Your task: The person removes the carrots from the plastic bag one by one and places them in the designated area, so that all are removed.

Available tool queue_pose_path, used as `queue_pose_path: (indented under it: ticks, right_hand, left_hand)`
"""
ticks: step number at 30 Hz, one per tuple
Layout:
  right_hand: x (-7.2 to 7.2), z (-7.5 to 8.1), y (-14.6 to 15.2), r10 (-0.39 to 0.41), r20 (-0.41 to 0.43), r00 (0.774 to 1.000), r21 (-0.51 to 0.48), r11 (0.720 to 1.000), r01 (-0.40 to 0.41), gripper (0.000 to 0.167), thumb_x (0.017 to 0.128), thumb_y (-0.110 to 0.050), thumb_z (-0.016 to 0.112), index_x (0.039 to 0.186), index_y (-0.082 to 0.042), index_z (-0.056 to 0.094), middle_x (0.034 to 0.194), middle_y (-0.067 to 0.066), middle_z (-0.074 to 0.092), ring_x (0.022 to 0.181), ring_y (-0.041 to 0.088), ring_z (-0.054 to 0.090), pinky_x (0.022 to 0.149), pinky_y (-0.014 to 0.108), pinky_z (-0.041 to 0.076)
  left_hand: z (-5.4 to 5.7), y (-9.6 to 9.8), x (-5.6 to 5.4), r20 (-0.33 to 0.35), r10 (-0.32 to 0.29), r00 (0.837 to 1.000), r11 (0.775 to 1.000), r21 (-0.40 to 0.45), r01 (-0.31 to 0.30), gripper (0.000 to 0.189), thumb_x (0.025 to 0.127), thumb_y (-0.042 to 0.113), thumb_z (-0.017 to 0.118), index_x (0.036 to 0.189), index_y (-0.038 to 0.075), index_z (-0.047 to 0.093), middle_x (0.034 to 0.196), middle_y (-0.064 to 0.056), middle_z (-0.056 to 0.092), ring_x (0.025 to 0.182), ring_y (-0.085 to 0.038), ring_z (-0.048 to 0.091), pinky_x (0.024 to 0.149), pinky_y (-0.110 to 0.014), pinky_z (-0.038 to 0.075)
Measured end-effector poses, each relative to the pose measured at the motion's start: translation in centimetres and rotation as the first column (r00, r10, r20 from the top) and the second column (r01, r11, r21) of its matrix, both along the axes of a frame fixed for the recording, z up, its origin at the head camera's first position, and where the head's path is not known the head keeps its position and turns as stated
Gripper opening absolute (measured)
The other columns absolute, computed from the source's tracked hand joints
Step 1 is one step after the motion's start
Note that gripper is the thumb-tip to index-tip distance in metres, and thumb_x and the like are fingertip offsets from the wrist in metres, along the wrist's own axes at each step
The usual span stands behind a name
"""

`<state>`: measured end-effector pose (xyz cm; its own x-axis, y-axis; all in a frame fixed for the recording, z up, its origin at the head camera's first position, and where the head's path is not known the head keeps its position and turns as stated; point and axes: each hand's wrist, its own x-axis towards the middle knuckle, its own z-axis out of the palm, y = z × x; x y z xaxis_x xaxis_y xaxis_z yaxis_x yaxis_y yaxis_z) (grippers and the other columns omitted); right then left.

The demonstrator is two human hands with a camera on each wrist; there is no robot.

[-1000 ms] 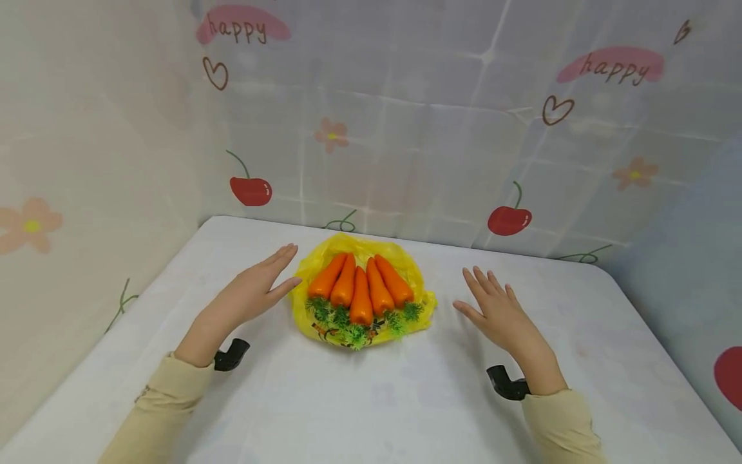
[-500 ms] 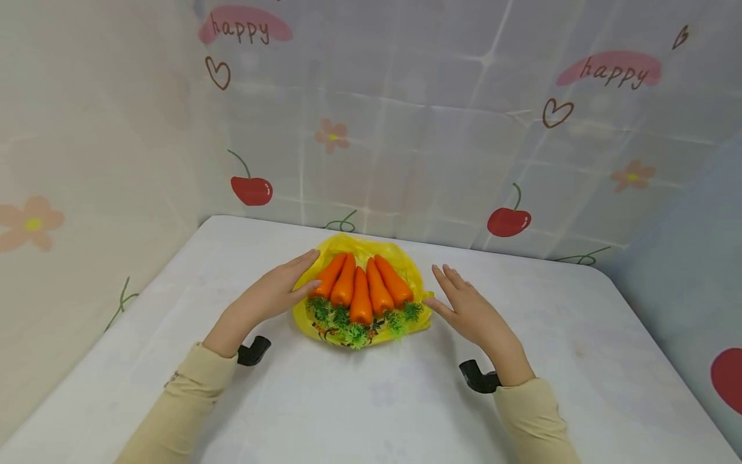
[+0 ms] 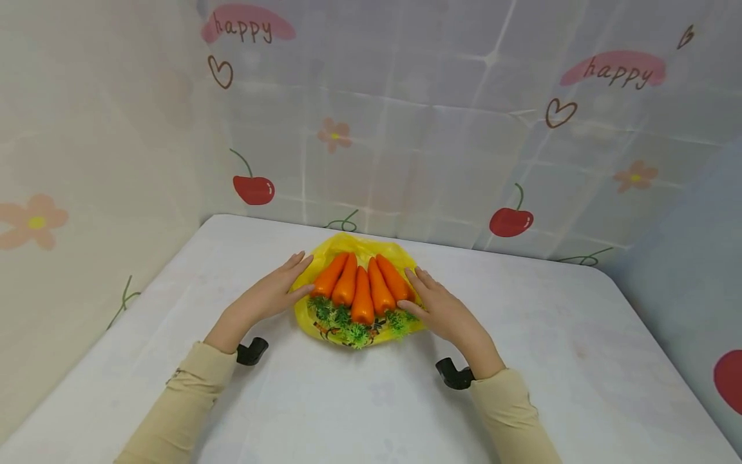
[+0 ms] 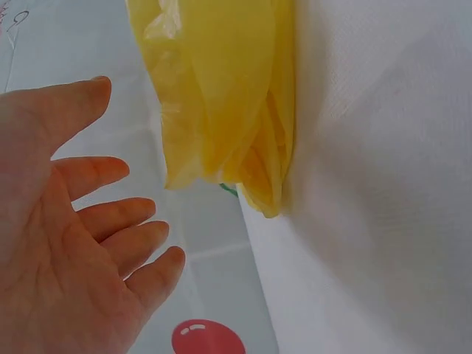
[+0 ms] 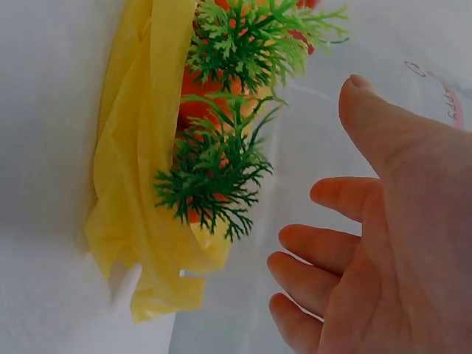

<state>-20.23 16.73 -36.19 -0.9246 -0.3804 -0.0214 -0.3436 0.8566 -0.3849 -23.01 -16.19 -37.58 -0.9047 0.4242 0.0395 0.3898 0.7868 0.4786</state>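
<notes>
Several orange carrots [image 3: 362,296] with green leafy tops [image 3: 355,334] lie fanned out on a yellow plastic bag [image 3: 317,329]. In the head view my left hand [image 3: 268,295] is at the bag's left edge, fingers extended. The left wrist view shows that hand apart from the bag [image 4: 214,88], holding nothing. My right hand [image 3: 445,312] is over the bag's right edge beside the rightmost carrot, hiding part of the bag there. In the right wrist view a gap separates this hand [image 5: 383,251] from the leafy tops [image 5: 214,173], and its palm holds nothing.
A white-covered table [image 3: 371,412] bears the bag near its back edge. Behind it hangs a printed cloth [image 3: 394,129] with cherries and hearts. Each wrist wears a black camera mount, one on the left [image 3: 252,352] and one on the right [image 3: 454,374].
My right hand has moved left, from beside the bag to over its right edge. The left hand came rightward to the bag, then drew back very slightly. The carrots have stayed put.
</notes>
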Motion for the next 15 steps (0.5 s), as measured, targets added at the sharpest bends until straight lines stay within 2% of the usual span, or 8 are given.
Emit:
queue_pose_path:
  ticks: [8, 15]
  right_hand:
    - [-0.6, -1.2, -0.6, 0.015, 0.055, 0.998, -0.092, 0.996, -0.01, 0.071, 0.095, -0.047, 0.048, 0.15, -0.01, 0.023, 0.151, 0.016, 0.02, 0.134, 0.035, 0.025, 0.106, 0.05, 0.024]
    - [-1.3, -2.4, -0.6, 0.003, 0.104, 0.995, -0.228, 0.973, 0.021, 0.065, 0.098, -0.038, 0.047, 0.149, -0.005, 0.023, 0.148, 0.016, 0.028, 0.134, 0.034, 0.027, 0.106, 0.05, 0.024]
  left_hand:
    - [-0.5, -0.2, -0.3, 0.001, -0.021, 1.0, 1.0, 0.001, 0.021, 0.066, 0.096, 0.03, 0.055, 0.147, 0.002, 0.026, 0.151, -0.021, 0.016, 0.135, -0.037, 0.02, 0.106, -0.051, 0.022]
    - [-1.4, -0.4, -0.5, 0.044, -0.029, 0.999, 1.0, 0.002, 0.029, 0.062, 0.097, 0.03, 0.053, 0.146, 0.001, 0.029, 0.148, -0.024, 0.022, 0.133, -0.04, 0.024, 0.106, -0.052, 0.022]
